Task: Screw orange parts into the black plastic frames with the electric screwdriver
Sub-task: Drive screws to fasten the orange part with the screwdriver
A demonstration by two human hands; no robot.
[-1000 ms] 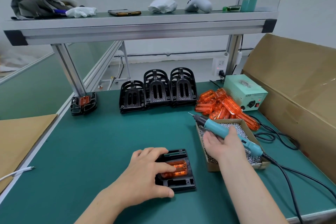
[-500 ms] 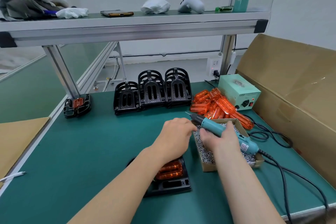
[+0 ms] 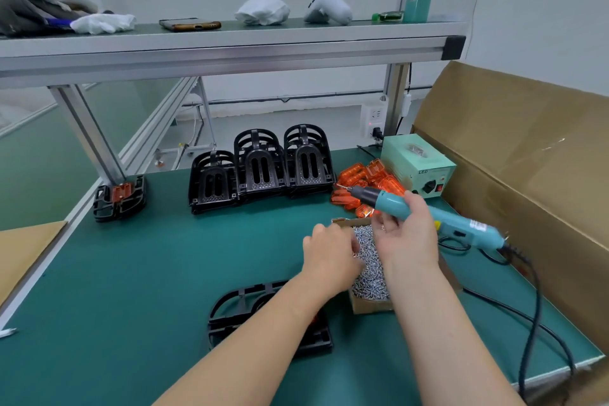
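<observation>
**Step in hand.** Nearest the person, one black plastic frame (image 3: 230,310) lies flat on the worktop (image 3: 148,273), partly under the left forearm. Only a sliver of its orange part (image 3: 315,319) shows. Just beyond it, the left hand (image 3: 329,257) reaches into the screw box (image 3: 370,306), its fingers (image 3: 354,245) curled down among the screws (image 3: 370,270). I cannot tell whether they have pinched one. The right hand (image 3: 408,241) grips the electric screwdriver (image 3: 393,206), raised off the worktop with its bit pointing left.

**Judgement.** The step is fetching a screw. It would go best if a single screw is taken and stood upright in its hole. The frame should be pressed flat and the bit brought down square before the trigger is pulled.

**Count.**
- One frame in work.
- One screwdriver.
- One box of screws, too many to count.
- One assembled frame (image 3: 120,196) at the far left, with its orange part fitted.
- Three stacks of frames (image 3: 260,168) at the back; the number in each stack is not readable.
- One heap of orange parts (image 3: 356,180), overlapping so no exact figure can be given.
</observation>
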